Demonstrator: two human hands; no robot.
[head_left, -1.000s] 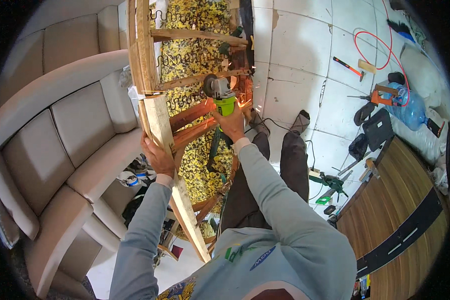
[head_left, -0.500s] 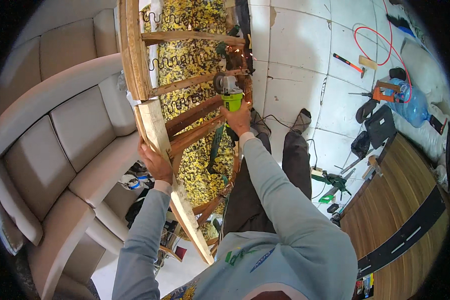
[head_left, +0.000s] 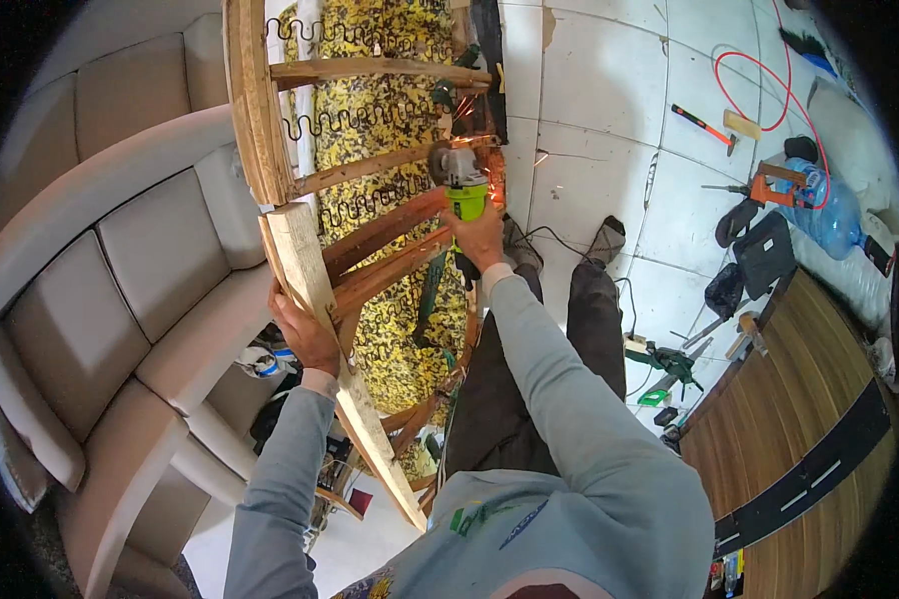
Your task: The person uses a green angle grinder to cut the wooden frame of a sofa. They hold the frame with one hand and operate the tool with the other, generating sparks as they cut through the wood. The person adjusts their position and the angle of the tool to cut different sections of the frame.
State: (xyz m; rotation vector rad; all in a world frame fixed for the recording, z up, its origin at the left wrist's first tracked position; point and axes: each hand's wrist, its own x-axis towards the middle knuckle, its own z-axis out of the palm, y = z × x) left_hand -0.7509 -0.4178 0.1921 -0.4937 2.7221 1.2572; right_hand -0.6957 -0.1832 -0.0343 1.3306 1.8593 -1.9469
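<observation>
My right hand (head_left: pixel 479 240) is wrapped round a lime-green angle grinder (head_left: pixel 466 200). The grinder's disc sits against the right side of a wooden sofa frame (head_left: pixel 370 165), and orange sparks fly about its head. My left hand (head_left: pixel 304 327) grips the pale wooden rail (head_left: pixel 308 255) on the frame's left side, fingers over its outer edge. Between the cross slats, zigzag springs (head_left: pixel 348 122) stretch over yellow-and-black speckled foam (head_left: pixel 380 95). The exact spot where the disc meets the frame is hidden by sparks and the grinder head.
A beige sofa (head_left: pixel 160 260) stands close on the left. On the white tiles at right lie a hammer (head_left: pixel 704 128), a red hose (head_left: pixel 759 60), an orange-and-black drill (head_left: pixel 777 185), a blue water bottle (head_left: pixel 831 215) and a green tool (head_left: pixel 669 361). A wood-grain panel (head_left: pixel 799 419) fills the lower right.
The sparks are brighter and spread more widely, lighting the wood near the grinder. The frame's upper part has shifted slightly left in view. Both hands keep their holds.
</observation>
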